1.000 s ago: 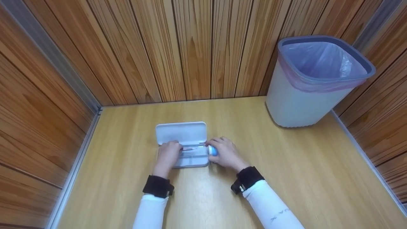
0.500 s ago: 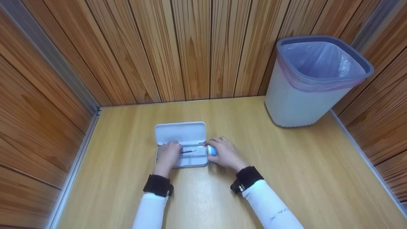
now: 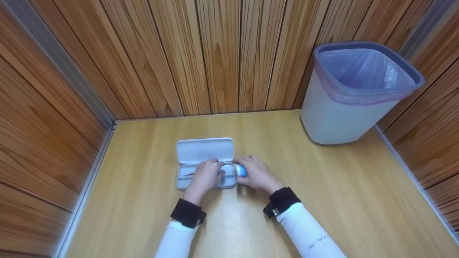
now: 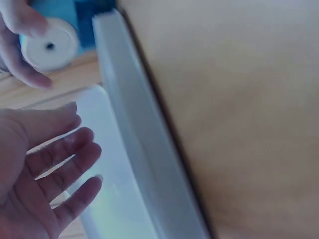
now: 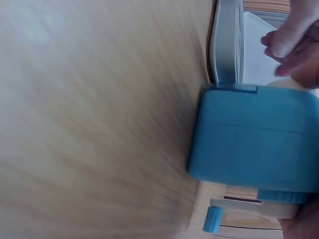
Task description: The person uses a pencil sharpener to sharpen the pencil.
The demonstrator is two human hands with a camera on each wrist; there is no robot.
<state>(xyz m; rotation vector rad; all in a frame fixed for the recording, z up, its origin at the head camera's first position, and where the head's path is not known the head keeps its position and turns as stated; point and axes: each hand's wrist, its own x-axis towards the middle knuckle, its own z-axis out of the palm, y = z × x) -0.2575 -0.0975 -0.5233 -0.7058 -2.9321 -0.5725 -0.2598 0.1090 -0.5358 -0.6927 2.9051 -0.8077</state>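
A white pencil case (image 3: pixel 181 183) lies with its lid (image 3: pixel 205 150) raised at the back. A thin pencil (image 3: pixel 189 174) lies inside it, partly hidden by my left hand (image 3: pixel 206 175). That hand hovers over the case's right half; its fingers (image 4: pixel 75 164) are loosely bent and hold nothing. Against the case's right end, my right hand (image 3: pixel 255 173) grips a blue and white crank pencil sharpener (image 5: pixel 254 134). The sharpener's white round face (image 4: pixel 50 45) with a small hole points toward the case. Its crank knob (image 5: pixel 213 219) shows below the body in the right wrist view.
A white waste bin (image 3: pixel 340 118) with a grey rim and pinkish liner stands at the back right of the wooden table (image 3: pixel 143 150). Wood-panelled walls (image 3: pixel 218 71) enclose the table at the back and sides.
My left hand has let go of the pencil, which now lies in the case, and has moved right toward the sharpener. The right hand keeps its grip in the same place.
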